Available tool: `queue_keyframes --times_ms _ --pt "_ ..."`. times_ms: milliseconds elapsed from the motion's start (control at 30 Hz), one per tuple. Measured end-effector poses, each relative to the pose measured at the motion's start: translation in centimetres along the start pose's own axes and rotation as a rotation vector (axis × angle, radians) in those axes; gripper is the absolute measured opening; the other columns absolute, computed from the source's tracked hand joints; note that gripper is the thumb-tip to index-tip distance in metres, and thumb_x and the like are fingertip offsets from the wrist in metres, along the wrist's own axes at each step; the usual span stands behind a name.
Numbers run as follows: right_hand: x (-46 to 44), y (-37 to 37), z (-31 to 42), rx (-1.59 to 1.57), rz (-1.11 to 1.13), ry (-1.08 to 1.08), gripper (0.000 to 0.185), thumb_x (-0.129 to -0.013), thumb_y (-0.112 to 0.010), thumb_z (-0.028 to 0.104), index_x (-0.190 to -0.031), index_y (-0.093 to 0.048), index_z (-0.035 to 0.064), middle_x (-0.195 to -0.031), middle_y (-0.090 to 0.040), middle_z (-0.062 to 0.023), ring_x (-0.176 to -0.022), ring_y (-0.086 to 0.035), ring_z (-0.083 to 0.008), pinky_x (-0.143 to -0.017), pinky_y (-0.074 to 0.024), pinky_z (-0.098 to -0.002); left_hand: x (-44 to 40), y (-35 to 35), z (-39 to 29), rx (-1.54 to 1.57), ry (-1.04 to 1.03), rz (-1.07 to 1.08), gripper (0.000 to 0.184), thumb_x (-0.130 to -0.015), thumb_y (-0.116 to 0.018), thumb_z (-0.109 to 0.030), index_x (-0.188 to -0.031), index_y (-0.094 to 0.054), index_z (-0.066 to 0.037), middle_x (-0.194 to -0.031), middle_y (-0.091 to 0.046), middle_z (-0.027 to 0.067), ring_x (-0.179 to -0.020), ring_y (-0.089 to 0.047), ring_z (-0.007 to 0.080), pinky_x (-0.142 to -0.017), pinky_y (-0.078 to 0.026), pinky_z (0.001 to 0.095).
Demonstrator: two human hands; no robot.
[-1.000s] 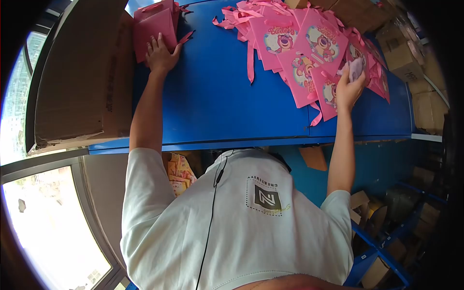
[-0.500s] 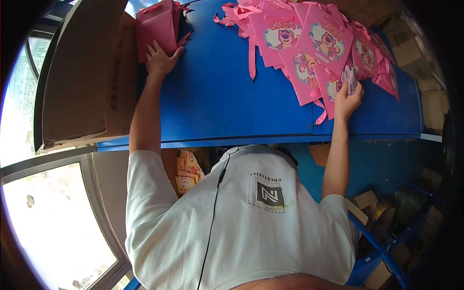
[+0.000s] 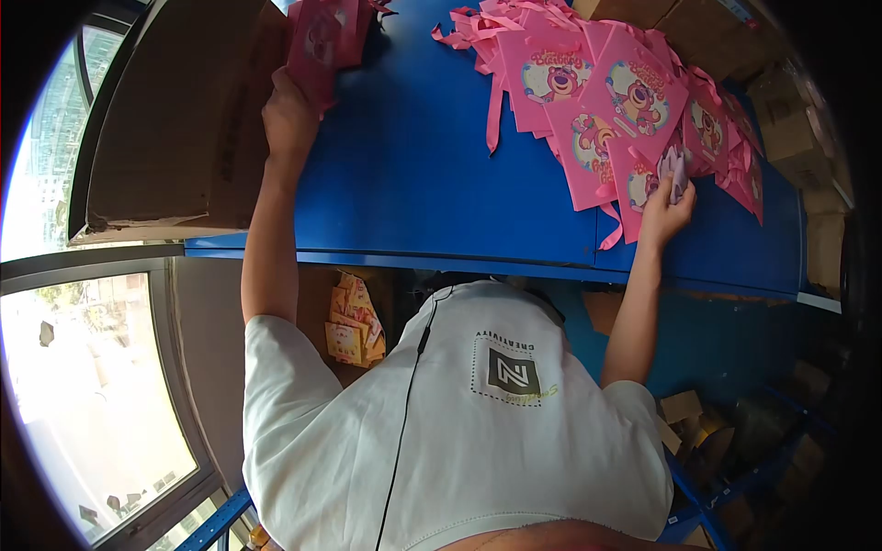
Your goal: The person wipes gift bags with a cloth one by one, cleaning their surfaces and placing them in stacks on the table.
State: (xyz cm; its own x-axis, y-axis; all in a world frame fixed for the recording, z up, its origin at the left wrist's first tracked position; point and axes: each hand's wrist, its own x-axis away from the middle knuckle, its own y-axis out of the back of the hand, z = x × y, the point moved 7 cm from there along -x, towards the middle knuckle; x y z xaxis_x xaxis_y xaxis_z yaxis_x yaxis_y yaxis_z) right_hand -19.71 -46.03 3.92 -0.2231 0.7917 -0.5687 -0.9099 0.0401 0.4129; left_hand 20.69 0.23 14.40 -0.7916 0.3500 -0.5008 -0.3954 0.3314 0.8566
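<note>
My left hand grips the edge of a pink gift bag at the upper left, slightly blurred, with more pink bags behind it. My right hand is closed around a crumpled pale purple item, whose nature I cannot make out. It is at the lower edge of a spread pile of pink bags with bear prints and pink ribbons. The pile lies on the blue tabletop.
A large cardboard box stands close beside my left forearm. More cardboard boxes are at the far right. Orange and yellow packets lie below the table's front edge. Windows are at the left.
My left hand has gone from lying spread on the pink bags to gripping one, which now shows its printed side. My right hand still holds the purple item near the pile.
</note>
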Motion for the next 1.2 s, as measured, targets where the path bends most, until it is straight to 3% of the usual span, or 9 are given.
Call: queue_keyframes --times_ms 167,300,467,533,600,633,967,1067,1200 --pt "0.5 0.9 -1.2 -0.091 -0.065 -0.090 0.025 -0.099 -0.069 0.010 -0.119 -0.065 -0.0052 -0.109 -0.065 -0.0200 -0.086 -0.068 -0.0326 -0.077 -0.0581 -0.0416 8.4 2.7 -2.4 0.775 0.135 -0.033 0.026 -0.112 -0.047 -0.016 -0.127 -0.061 0.000 -0.090 -0.071 0.0155 -0.071 -0.065 0.0160 -0.066 -0.054 0.0335" --pt "0.3 2.8 6.9 -0.179 -0.227 0.205 0.025 -0.100 -0.070 0.008 -0.121 -0.064 -0.0054 -0.100 -0.069 -0.0172 -0.082 -0.069 -0.0278 -0.080 -0.0580 -0.0386 15.4 -0.4 -5.7 1.278 0.461 0.129 0.027 -0.113 -0.046 -0.013 -0.131 -0.060 0.001 -0.092 -0.068 0.0087 -0.073 -0.059 0.0118 -0.067 -0.053 0.0244" --pt "7.4 -3.7 21.7 -0.474 0.422 0.468 0.043 -0.089 -0.071 0.002 -0.131 -0.064 0.0006 -0.126 -0.062 -0.0156 -0.105 -0.062 -0.0335 -0.094 -0.0516 -0.0426 20.4 -4.2 -7.7 1.465 0.682 0.363 0.027 -0.113 -0.050 -0.012 -0.135 -0.059 0.001 -0.102 -0.070 0.0091 -0.075 -0.057 0.0088 -0.069 -0.050 0.0198" --pt "14.4 -8.6 23.7 -0.561 0.904 0.447 0.056 -0.088 -0.071 0.008 -0.143 -0.059 -0.0001 -0.145 -0.056 -0.0201 -0.125 -0.061 -0.0374 -0.105 -0.0494 -0.0465 21.2 -4.7 -7.2 1.449 0.674 0.341 0.027 -0.111 -0.052 -0.010 -0.135 -0.058 0.002 -0.101 -0.070 0.0103 -0.074 -0.057 0.0089 -0.067 -0.050 0.0198" --pt "20.4 -10.8 24.4 -0.240 0.917 0.924 0.060 -0.093 -0.068 0.019 -0.146 -0.056 -0.0040 -0.159 -0.046 -0.0241 -0.141 -0.052 -0.0437 -0.117 -0.0426 -0.0516 21.5 -5.0 -6.9 1.402 0.635 0.297 0.027 -0.108 -0.056 -0.004 -0.134 -0.056 0.004 -0.099 -0.071 0.0127 -0.070 -0.058 0.0091 -0.063 -0.050 0.0197" --pt "21.4 -11.2 24.4 -0.200 0.942 0.915 0.064 -0.096 -0.064 0.021 -0.153 -0.049 -0.0048 -0.167 -0.038 -0.0257 -0.152 -0.040 -0.0474 -0.126 -0.0320 -0.0533 21.4 -5.1 -6.6 1.379 0.617 0.273 0.028 -0.106 -0.058 -0.002 -0.133 -0.055 0.005 -0.099 -0.071 0.0139 -0.069 -0.059 0.0092 -0.061 -0.050 0.0196" --pt "15.2 -22.8 23.8 -0.056 0.910 0.718 0.058 -0.103 -0.058 0.021 -0.153 -0.047 -0.0062 -0.160 -0.046 -0.0308 -0.154 -0.035 -0.0520 -0.127 -0.0290 -0.0545 21.0 -5.7 -6.9 1.339 0.529 0.330 0.029 -0.103 -0.062 0.001 -0.131 -0.054 0.005 -0.099 -0.072 0.0156 -0.070 -0.062 0.0111 -0.059 -0.049 0.0214" --pt "16.9 -23.2 27.0 -0.035 0.885 0.798 0.056 -0.101 -0.059 0.018 -0.151 -0.050 -0.0062 -0.159 -0.049 -0.0282 -0.153 -0.040 -0.0476 -0.126 -0.0326 -0.0518 21.2 -6.1 -6.1 1.241 0.492 0.325 0.030 -0.104 -0.062 0.001 -0.133 -0.054 0.004 -0.101 -0.073 0.0154 -0.074 -0.065 0.0129 -0.065 -0.053 0.0225" --pt "20.3 -19.1 30.4 -0.460 1.137 0.903 0.064 -0.091 -0.068 0.012 -0.151 -0.052 -0.0028 -0.155 -0.057 -0.0204 -0.149 -0.048 -0.0364 -0.122 -0.0420 -0.0475 21.6 -6.3 -6.1 1.232 0.478 0.321 0.034 -0.103 -0.063 0.001 -0.136 -0.054 0.003 -0.099 -0.072 0.0144 -0.076 -0.067 0.0145 -0.069 -0.056 0.0239"
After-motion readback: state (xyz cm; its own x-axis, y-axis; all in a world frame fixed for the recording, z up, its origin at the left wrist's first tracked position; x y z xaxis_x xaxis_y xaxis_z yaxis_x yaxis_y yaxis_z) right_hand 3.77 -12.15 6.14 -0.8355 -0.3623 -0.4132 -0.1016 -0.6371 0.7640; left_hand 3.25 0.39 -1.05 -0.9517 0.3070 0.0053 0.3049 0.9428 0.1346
